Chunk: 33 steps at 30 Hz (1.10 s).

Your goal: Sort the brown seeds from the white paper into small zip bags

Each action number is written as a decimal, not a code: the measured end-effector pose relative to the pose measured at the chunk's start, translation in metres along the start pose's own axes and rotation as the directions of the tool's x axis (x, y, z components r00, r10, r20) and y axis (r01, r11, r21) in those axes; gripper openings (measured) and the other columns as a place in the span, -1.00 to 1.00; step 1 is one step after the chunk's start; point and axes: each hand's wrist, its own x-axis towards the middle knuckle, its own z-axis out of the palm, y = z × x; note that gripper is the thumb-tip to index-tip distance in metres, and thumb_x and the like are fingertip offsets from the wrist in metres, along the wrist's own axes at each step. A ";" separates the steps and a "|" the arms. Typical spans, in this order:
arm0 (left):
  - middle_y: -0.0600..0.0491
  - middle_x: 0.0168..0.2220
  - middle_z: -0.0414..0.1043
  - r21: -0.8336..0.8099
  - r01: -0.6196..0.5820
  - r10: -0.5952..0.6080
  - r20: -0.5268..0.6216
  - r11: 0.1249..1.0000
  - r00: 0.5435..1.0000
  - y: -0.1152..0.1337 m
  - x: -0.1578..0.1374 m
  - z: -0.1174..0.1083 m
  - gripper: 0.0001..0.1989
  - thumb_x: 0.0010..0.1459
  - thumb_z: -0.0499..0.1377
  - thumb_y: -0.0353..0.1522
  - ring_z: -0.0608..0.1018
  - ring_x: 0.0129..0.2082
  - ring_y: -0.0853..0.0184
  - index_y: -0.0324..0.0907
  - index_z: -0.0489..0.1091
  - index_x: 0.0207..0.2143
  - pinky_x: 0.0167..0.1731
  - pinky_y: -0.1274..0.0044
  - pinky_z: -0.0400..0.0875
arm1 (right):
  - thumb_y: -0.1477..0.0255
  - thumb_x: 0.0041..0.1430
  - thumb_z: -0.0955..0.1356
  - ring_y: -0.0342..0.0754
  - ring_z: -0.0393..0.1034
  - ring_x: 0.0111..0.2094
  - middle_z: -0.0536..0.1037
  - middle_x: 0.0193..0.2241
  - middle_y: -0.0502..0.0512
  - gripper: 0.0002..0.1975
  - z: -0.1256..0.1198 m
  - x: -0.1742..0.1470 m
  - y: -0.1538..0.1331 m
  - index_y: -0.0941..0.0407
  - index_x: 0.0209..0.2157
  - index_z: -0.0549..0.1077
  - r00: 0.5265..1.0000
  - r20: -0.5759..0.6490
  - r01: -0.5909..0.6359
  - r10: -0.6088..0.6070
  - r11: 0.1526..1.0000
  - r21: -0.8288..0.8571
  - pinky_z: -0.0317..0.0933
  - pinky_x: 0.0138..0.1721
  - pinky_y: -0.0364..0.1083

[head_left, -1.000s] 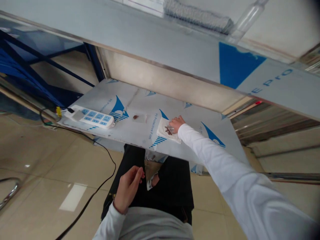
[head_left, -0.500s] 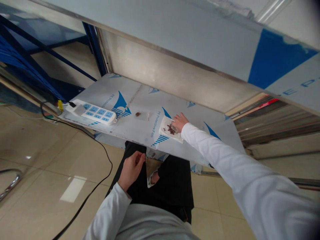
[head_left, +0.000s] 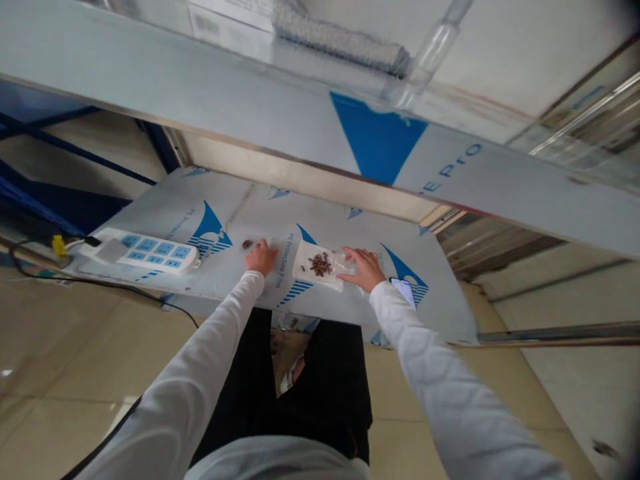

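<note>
My left hand (head_left: 261,259) is on the shelf with its fingers curled down over one end of a small clear plastic bag (head_left: 269,241). Small brown pieces (head_left: 247,245) show at the bag's other end. Further right, a white pad (head_left: 303,272) carries a loose pile of small dark brown pieces (head_left: 320,265). At the pad's right edge my right hand (head_left: 364,268) rests with thumb and fingers apart, over what looks like clear plastic (head_left: 345,264). How firmly it touches this plastic is hard to see.
A white power strip (head_left: 159,253) with plugs lies at the shelf's left end, its black cable (head_left: 185,313) trailing off. A phone (head_left: 403,291) lies right of my right hand. Above runs an upper shelf edge (head_left: 280,127), with a grey rolled cloth (head_left: 340,43) on top.
My left hand has moved from above my lap up onto the small plastic bag. My right hand has shifted off the brown pieces to the pad's right edge. The view has tilted up and right.
</note>
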 end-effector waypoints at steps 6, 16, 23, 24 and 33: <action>-0.37 -0.16 0.46 0.065 -0.019 0.019 0.000 0.998 1.000 0.002 0.004 -0.009 -0.72 0.18 -0.03 -0.41 0.50 -0.09 -0.06 -0.40 0.35 -0.15 -0.13 0.26 0.35 | 0.19 -0.02 0.43 0.15 0.34 -0.09 0.50 -0.13 0.20 -0.30 0.012 -0.044 0.043 0.11 0.14 0.22 0.829 -0.083 -0.534 0.553 0.827 0.178 0.15 -0.09 0.09; -0.04 -0.40 0.54 -0.269 -0.114 0.063 -0.194 0.956 0.979 0.034 -0.116 -0.058 -0.68 0.19 0.02 -0.18 0.58 -0.40 0.25 -0.23 0.40 -0.24 -0.32 0.46 0.43 | 0.21 0.22 0.23 0.08 0.39 -0.16 0.50 -0.17 0.27 -0.63 -0.014 -0.076 -0.063 0.16 -0.10 0.42 0.665 -0.304 -0.306 0.682 0.620 0.723 0.27 -0.15 0.03; 0.00 -0.34 0.55 -0.762 -0.196 0.338 0.032 0.618 0.940 0.053 -0.230 -0.047 -0.79 0.14 0.15 -0.24 0.56 -0.33 0.33 -0.21 0.43 -0.32 -0.29 0.56 0.43 | 0.22 0.06 0.40 -0.03 0.45 -0.37 0.57 -0.42 0.08 -0.75 -0.026 -0.106 -0.170 0.13 -0.36 0.54 0.837 0.173 -0.160 0.520 -0.069 0.985 0.30 -0.36 -0.10; 0.00 -0.35 0.55 -0.766 -0.185 0.355 0.061 0.616 0.933 0.049 -0.234 -0.047 -0.80 0.14 0.15 -0.25 0.56 -0.34 0.33 -0.21 0.44 -0.33 -0.29 0.56 0.43 | 0.22 0.07 0.39 -0.04 0.44 -0.40 0.56 -0.46 0.05 -0.76 -0.026 -0.110 -0.170 0.12 -0.42 0.54 0.844 0.180 -0.166 0.505 -0.074 0.983 0.29 -0.39 -0.12; 0.08 -0.59 0.45 -0.475 -0.156 0.192 0.027 0.866 0.981 0.035 -0.270 -0.053 -0.78 0.10 0.13 -0.21 0.48 -0.58 0.36 -0.14 0.36 -0.50 -0.53 0.57 0.34 | 0.36 0.09 0.34 -0.06 0.28 -0.57 0.37 -0.60 0.03 -0.79 -0.027 -0.155 -0.167 0.03 -0.61 0.38 0.794 -0.137 -0.305 0.592 0.584 0.752 0.17 -0.52 -0.07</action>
